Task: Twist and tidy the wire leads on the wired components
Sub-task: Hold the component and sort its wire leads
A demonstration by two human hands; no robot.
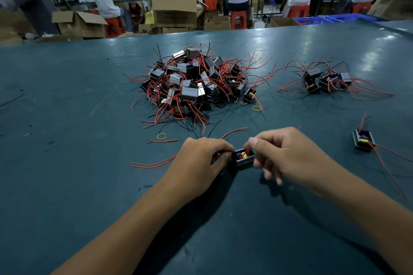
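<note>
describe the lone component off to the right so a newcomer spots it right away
Start at the big central pile on the green table, then look to the near right edge. There a single black component lies alone, open side up, its red leads trailing toward the edge, apart from the smaller cluster farther back.

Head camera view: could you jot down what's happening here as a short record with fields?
Left hand: grips the small black box
Right hand: pinches a red lead at the box's open top
Big pile: wired boxes, table centre
Small group: far right
Single box: right edge
Table: teal
</note>
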